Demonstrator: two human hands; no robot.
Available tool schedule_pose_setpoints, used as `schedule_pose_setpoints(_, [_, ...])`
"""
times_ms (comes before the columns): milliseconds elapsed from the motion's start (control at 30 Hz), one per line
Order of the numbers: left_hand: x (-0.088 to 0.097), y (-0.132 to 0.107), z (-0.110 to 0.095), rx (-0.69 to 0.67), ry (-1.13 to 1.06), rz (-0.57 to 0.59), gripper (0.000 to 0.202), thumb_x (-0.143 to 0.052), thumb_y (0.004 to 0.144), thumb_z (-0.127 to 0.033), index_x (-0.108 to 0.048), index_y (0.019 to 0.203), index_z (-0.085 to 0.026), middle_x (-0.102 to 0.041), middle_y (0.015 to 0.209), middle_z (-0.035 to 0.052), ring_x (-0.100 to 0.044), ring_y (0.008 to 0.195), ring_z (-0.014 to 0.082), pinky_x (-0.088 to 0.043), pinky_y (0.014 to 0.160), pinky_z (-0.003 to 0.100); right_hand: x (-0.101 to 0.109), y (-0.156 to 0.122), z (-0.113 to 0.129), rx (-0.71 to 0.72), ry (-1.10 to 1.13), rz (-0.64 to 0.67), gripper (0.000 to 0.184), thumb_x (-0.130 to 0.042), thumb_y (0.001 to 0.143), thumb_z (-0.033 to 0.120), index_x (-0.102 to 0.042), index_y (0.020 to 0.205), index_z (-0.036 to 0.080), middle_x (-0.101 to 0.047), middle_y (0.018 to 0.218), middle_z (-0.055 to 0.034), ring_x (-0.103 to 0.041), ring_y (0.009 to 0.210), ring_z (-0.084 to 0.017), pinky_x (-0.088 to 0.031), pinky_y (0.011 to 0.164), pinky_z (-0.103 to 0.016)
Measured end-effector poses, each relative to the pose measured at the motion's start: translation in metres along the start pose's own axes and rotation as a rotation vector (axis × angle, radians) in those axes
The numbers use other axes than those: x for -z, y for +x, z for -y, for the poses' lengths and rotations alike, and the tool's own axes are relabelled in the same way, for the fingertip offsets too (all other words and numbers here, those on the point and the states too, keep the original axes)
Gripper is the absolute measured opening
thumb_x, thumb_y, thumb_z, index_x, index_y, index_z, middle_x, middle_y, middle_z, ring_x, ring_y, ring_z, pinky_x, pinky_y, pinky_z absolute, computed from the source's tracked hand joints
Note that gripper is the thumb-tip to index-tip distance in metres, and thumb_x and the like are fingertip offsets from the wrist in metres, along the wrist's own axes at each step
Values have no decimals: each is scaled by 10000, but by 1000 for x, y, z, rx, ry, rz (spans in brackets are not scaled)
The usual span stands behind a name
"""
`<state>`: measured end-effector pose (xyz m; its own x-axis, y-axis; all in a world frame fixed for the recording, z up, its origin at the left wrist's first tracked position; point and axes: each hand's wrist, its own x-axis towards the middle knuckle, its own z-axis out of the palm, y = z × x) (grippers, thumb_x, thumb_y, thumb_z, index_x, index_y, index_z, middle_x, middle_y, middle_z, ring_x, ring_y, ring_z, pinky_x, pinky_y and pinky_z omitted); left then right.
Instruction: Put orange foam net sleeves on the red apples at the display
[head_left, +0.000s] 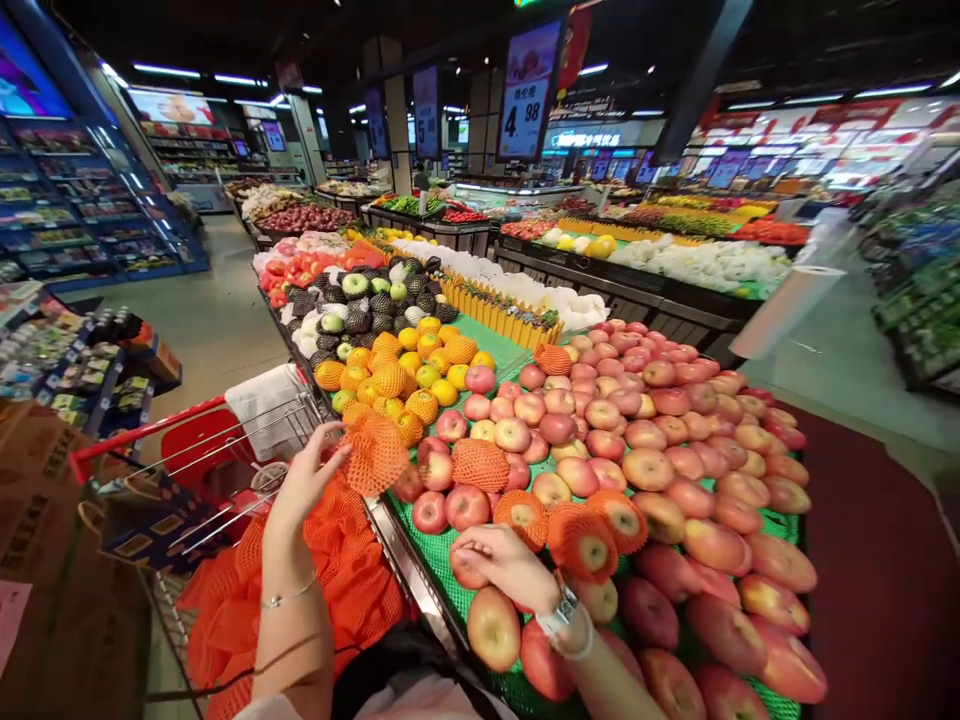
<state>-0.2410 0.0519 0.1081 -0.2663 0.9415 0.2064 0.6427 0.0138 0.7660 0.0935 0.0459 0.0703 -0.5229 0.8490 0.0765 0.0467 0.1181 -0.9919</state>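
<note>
My left hand [306,480] pinches an orange foam net sleeve [375,455] and holds it over the shopping cart [187,450]. A heap of the same orange sleeves [337,580] fills the cart below it. My right hand [504,562], with a watch on the wrist, is curled round a red apple [463,570] on the green-matted display [435,555]. Several apples near that hand wear orange sleeves [581,540]. Bare red-yellow apples [675,480] cover the stand to the right.
Yellow citrus in nets [397,375], dark avocados [360,310] and other fruit run along the stand behind. A roll of plastic bags [787,310] hangs at right. Shelving [75,200] lines the left aisle. A price sign [525,90] hangs overhead.
</note>
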Motion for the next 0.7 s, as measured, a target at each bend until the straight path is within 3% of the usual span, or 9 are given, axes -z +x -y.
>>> schedule_pose_setpoints(67, [-10,-4,-30,-115,-122,-97,454,-557,914,-498,-612,1251,-199,-729,1148,86,-685,984,243,-554,855,353,-10,2,1,3,66,40,98,-706,846,269,-776,906,304,-785,832,-22,-749,777,-219,-609,745,-361])
schedule_pose_setpoints(100, [-20,-6,-43,-159,-177,-86,432,-571,906,-493,-644,1217,-202,-728,1186,94,-684,1024,251,-552,880,355,-14,3,0,8,103,16,120,-685,856,287,-762,946,305,-790,876,-22,-756,820,-223,-613,779,-374])
schedule_pose_setpoints(200, [-62,-9,-74,-237,-293,74,371,-596,898,-447,-701,1147,-192,-748,1193,104,-688,1088,267,-537,953,372,-18,5,-4,34,182,-159,170,-676,848,357,-696,986,259,-778,976,-48,-749,921,-220,-606,857,-368])
schedule_pose_setpoints(300, [-101,-9,-92,-267,-324,176,360,-586,903,-409,-699,1154,-177,-746,1206,118,-685,1114,273,-516,996,393,-9,7,-9,28,190,-416,215,-656,832,379,-657,975,218,-753,929,-65,-727,879,-208,-605,838,-339])
schedule_pose_setpoints(367, [-119,-9,-99,-284,-320,198,337,-566,906,-389,-695,1128,-172,-745,1189,123,-678,1118,272,-501,1010,401,2,9,-9,16,169,-542,175,-612,842,370,-655,917,218,-725,819,-51,-697,769,-202,-609,757,-336])
schedule_pose_setpoints(433, [-131,-8,-102,-311,-324,219,288,-545,902,-367,-688,1060,-174,-751,1113,111,-678,1071,261,-504,990,395,15,10,-6,27,136,-586,129,-579,845,344,-647,847,234,-703,770,-40,-664,734,-207,-600,727,-351])
schedule_pose_setpoints(600, [-141,-7,-98,-421,-314,308,182,-492,883,-290,-653,851,-214,-697,895,52,-636,893,226,-523,881,354,41,14,-3,83,72,-614,47,-610,750,261,-627,787,238,-715,849,-34,-645,813,-219,-590,777,-371])
schedule_pose_setpoints(700, [-144,-7,-91,-476,-277,379,223,-478,879,-270,-662,765,-220,-691,978,73,-599,968,236,-484,970,375,44,13,-7,71,88,-556,109,-631,687,247,-643,794,232,-722,821,-22,-687,855,-229,-604,809,-378])
